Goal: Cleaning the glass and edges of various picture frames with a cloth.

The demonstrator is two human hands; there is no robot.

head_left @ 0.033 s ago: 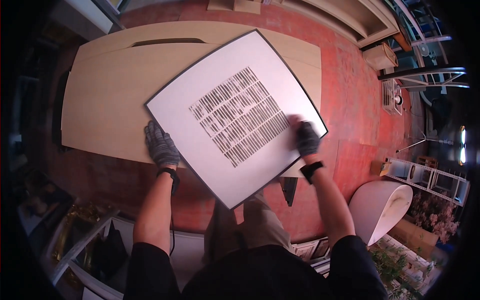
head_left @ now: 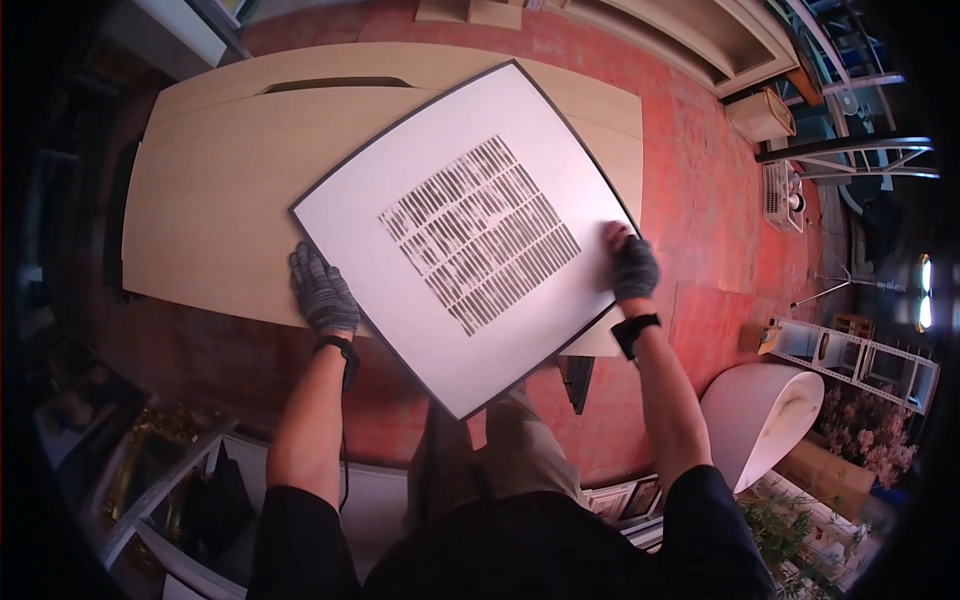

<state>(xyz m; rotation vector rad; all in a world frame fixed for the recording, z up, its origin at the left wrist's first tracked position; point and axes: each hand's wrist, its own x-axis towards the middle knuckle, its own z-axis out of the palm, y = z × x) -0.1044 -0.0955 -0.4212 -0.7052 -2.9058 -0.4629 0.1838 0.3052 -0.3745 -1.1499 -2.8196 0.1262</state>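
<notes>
Noted: white panel (head_left: pixel 465 245), dark-edged, with rows of dark stripes mid-panel; tan table (head_left: pixel 220 200) beneath panel; mottled red floor (head_left: pixel 700 250) beyond.

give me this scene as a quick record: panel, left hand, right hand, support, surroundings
panel: white, dark-edged, block of dark stripes in the middle, turned at an angle
left hand: gloved, flat, at the panel's left edge
right hand: gloved, curled, at the panel's right corner; fingertips blurred
support: tan table, panel's near corner overhanging its edge
surroundings: red floor, white crate and green plant on the right
</notes>
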